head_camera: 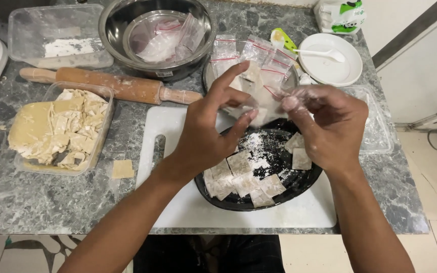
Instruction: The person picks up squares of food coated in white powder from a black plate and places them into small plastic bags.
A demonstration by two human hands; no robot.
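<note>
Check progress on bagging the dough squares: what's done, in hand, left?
Done: several small zip bags lie on the tray behind, though their contents are unclear. In hand: left hand and right hand hold one small clear bag above the black plate. Left: about ten floured dough squares remain on that plate, and the container of dough scraps is full.

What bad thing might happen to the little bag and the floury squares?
1. The small clear bag is pinched between floury fingertips of the left hand and right hand, so it may slip.
2. The black plate of dough squares sits just below; a dropped bag could scatter flour.
</note>
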